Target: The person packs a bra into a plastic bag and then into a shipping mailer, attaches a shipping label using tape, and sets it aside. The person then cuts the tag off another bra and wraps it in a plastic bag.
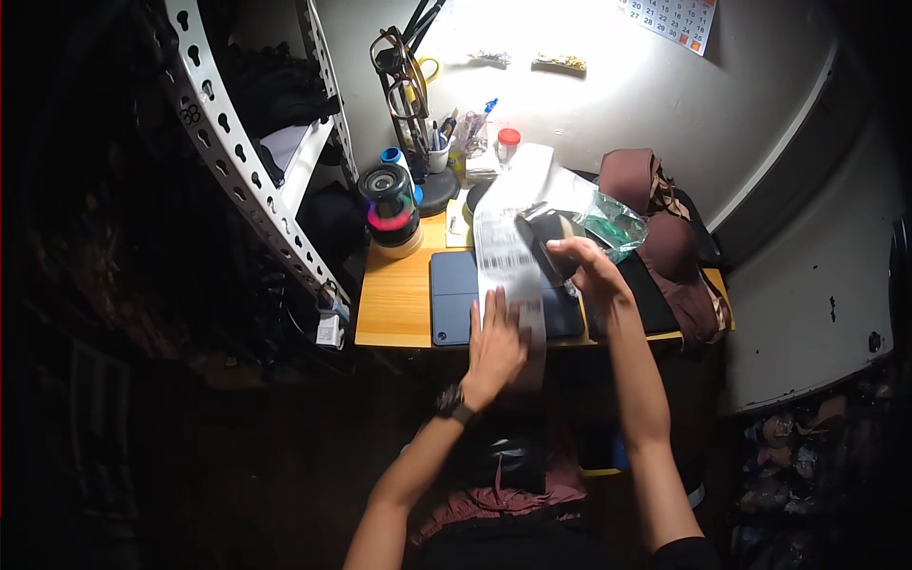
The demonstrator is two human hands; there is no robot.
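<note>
A long white strip of printed labels [506, 261] with barcodes runs over the blue-grey tablet-like case [453, 294] and hangs past the table's front edge. My left hand [499, 347] lies on its lower part, fingers stretched out and pressing it flat. My right hand [597, 268] is closed round a dark handheld object [541, 236], tilted over the strip's right side. That object is blurred, with a paler rounded part, so its exact kind is unclear. A crumpled clear and green plastic bag [616, 226] lies just beyond my right hand.
On the wooden table [394, 309], a dark cylindrical speaker [389, 209] stands left, near a pen cup [438, 155] and a red-lidded jar [509, 142]. Mauve bras [670, 249] lie at the right. A white perforated shelf post [237, 161] rises on the left.
</note>
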